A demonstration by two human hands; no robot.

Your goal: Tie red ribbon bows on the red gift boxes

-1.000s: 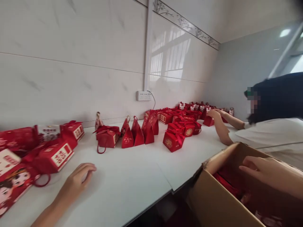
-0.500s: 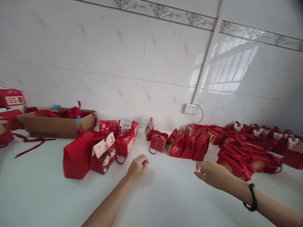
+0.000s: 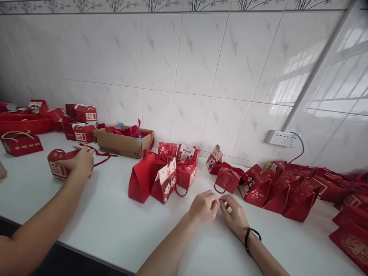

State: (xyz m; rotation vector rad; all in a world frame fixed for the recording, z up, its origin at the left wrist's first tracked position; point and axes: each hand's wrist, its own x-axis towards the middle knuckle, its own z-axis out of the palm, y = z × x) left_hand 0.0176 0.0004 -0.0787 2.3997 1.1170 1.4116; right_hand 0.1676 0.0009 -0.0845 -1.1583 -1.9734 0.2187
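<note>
My left hand [image 3: 203, 207] and my right hand [image 3: 235, 215] meet fingertip to fingertip just above the white table [image 3: 120, 226]. Both have curled fingers pinched together, and whatever sits between them is too small to see. A black band circles my right wrist. Closest behind them stand small red gift boxes: a plain tall one [image 3: 142, 178], one with a cartoon couple [image 3: 166, 184], and one with a loop handle [image 3: 227, 179].
Another person's hand [image 3: 79, 161] at the left grips a red box [image 3: 57, 166]. A cardboard box [image 3: 122, 142] of red ribbons stands by the tiled wall. Red bags [image 3: 276, 193] crowd the right side. A socket strip [image 3: 280, 138] hangs on the wall.
The view has swung left along the table. My hands, apart and open before, have come together in front of me. Another person's arm now shows at the left.
</note>
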